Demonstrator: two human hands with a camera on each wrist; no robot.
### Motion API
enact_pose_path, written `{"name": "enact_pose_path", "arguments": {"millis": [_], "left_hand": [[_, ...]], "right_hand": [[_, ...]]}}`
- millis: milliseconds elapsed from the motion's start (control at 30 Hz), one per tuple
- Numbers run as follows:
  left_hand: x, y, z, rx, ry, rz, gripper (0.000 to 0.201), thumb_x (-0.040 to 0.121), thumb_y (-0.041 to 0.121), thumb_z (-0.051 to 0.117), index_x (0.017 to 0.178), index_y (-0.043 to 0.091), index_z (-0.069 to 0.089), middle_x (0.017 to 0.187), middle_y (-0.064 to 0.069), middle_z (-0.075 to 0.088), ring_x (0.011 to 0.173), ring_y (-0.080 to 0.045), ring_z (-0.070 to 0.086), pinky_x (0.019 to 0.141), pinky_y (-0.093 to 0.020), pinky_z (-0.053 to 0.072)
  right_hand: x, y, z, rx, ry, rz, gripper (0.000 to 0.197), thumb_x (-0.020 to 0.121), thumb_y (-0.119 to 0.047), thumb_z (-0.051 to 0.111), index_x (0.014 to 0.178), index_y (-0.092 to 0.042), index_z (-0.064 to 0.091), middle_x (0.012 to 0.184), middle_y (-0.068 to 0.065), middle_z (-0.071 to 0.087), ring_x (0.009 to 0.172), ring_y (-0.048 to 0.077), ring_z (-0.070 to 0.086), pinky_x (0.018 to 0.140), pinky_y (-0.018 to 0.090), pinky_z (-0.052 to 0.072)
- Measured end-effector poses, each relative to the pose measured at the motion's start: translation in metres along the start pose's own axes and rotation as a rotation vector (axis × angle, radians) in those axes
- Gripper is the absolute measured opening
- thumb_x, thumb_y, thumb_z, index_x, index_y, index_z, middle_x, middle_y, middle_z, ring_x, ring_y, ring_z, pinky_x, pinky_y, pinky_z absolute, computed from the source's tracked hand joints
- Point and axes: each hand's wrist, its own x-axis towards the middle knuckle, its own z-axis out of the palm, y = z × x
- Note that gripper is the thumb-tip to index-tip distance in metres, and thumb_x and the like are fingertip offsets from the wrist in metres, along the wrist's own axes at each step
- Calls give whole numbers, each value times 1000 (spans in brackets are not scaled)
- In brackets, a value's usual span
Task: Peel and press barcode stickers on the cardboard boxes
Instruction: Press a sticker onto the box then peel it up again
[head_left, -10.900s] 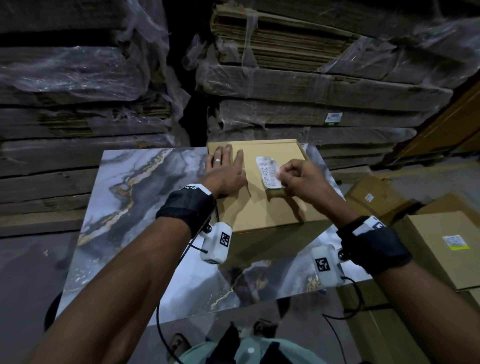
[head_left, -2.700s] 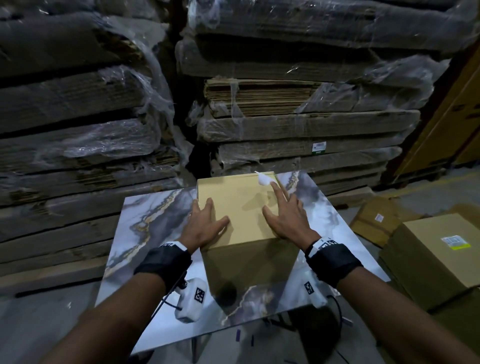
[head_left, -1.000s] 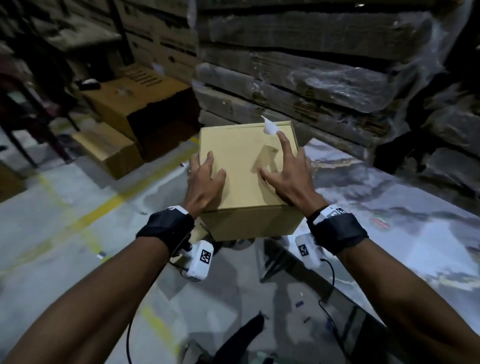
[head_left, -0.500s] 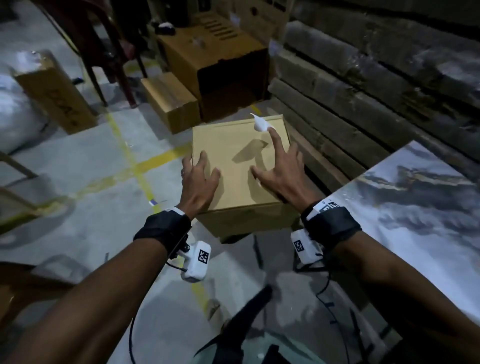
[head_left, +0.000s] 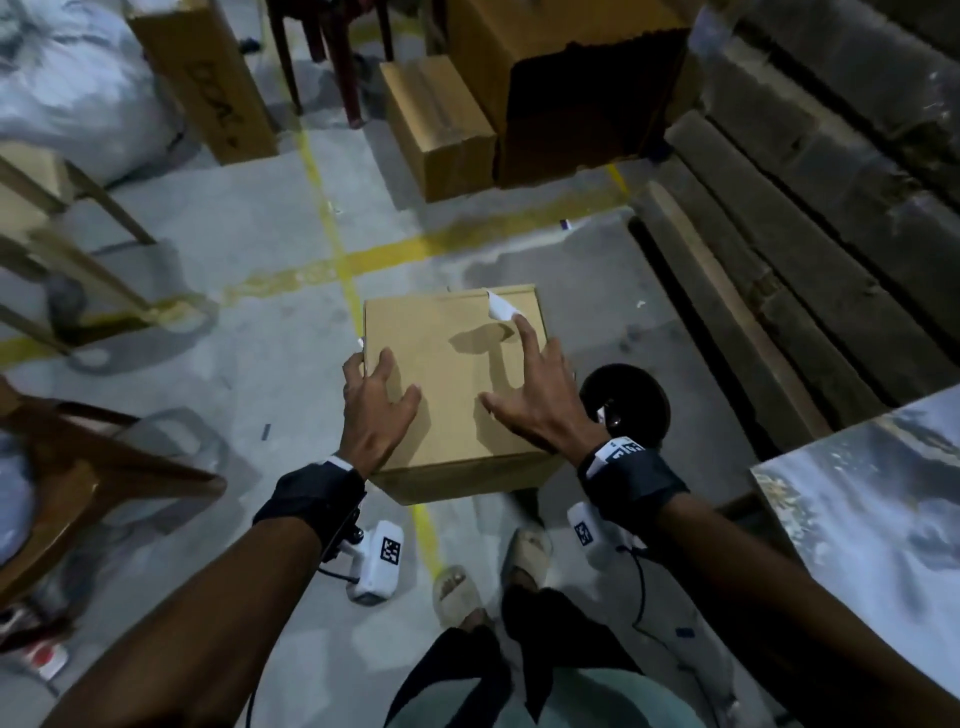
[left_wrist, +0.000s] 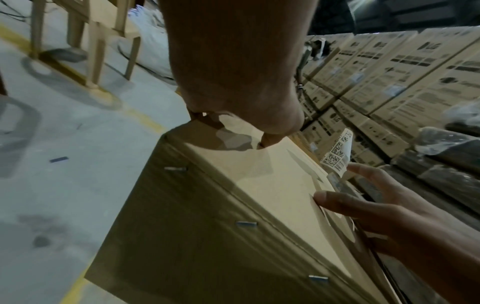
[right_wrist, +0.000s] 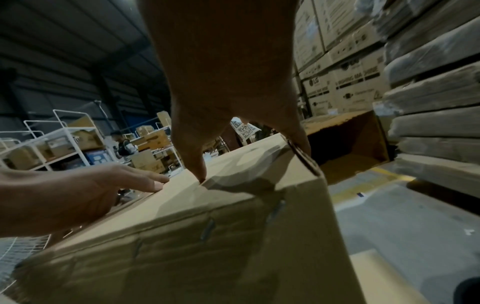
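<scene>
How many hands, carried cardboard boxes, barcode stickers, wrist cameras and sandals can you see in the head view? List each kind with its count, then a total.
Hands: 2 (left hand, right hand)
Cardboard box: 1
Barcode sticker: 1
Wrist cameras: 2 (left wrist camera, right wrist camera)
Sandals: 2 (left sandal, right sandal)
Total: 8

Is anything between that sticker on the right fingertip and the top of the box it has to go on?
Nothing visible. The sticker hangs from a raised finger of the right hand just above the bare far-right corner of the box.
</scene>
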Motion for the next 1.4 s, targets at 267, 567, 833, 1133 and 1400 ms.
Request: {"name": "enact_pose_path", "arguments": {"millis": [267, 567, 833, 1133, 1400], "left_hand": [[35, -59, 12, 42, -10, -135, 69, 90, 26, 72, 149, 7, 42, 151, -16, 23, 125, -40, 51, 106, -36, 43], [89, -156, 83, 72, -52, -268, 72, 88, 24, 76, 150, 7, 43, 153, -16, 22, 130, -38, 48, 108, -35, 40], [129, -254, 150, 36, -99, -361, 70, 93, 27, 72, 151, 3, 41, 155, -17, 22, 128, -36, 51, 106, -29, 37], [180, -317, 217, -2, -106, -364, 70, 92, 27, 73, 151, 5, 43, 157, -15, 23, 140, -32, 41, 110, -26, 31], [209, -336, 263, 12, -132, -359, 69, 90, 32, 75, 148, 8, 48, 159, -16, 23, 145, -30, 33, 118, -33, 29]], "right_hand": [[52, 14, 66, 5, -171, -47, 120, 71, -49, 84, 160, -34, 4, 131, 17, 40, 114, 44, 48, 98, 48, 45], [107, 81, 186, 40, -345, -44, 136, 67, -35, 90, 161, -32, -8, 142, 18, 28, 127, 43, 38, 107, 46, 40], [139, 142, 292, -50, -448, -70, 151, 55, -37, 95, 159, -36, -15, 156, 28, 13, 139, 50, 29, 116, 54, 35], [186, 193, 360, -17, -492, -36, 154, 56, -41, 97, 157, -41, -20, 156, 29, 9, 145, 51, 19, 118, 56, 29], [206, 225, 383, -64, -446, -35, 150, 57, -80, 79, 162, -24, -12, 147, 29, 27, 135, 44, 28, 118, 54, 24]]}}
